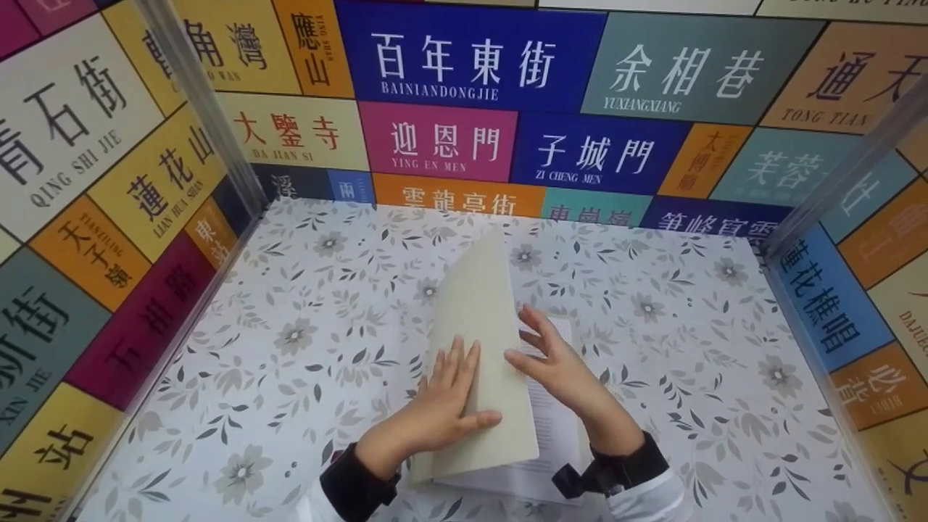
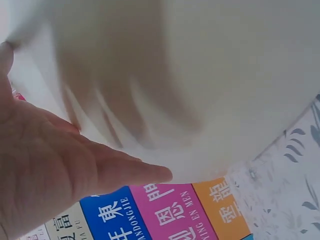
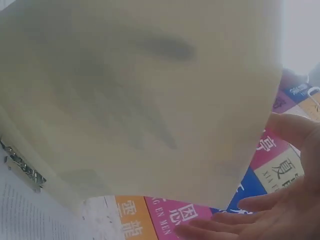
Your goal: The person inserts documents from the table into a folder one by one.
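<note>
A stapled paper booklet lies on the floral tabletop [image 1: 689,348], its cream cover sheet [image 1: 482,326] lifted and standing up at a slant. My left hand [image 1: 438,402] lies flat against the cover's left face, fingers straight and thumb along its lower part. My right hand [image 1: 551,362] is on the cover's right side with fingers spread and relaxed, above the printed page [image 1: 558,428]. In the right wrist view the cover's underside [image 3: 150,100] shows the shadow of the other hand through it, with a metal binding [image 3: 20,167] at the left. The left wrist view shows my palm [image 2: 45,165] facing the blurred cover [image 2: 225,75].
Walls covered in coloured street-name signs [image 1: 464,65] enclose the table on the left, back and right. Metal corner posts [image 1: 203,109] stand at the back corners. The floral surface spreads around the booklet on all sides.
</note>
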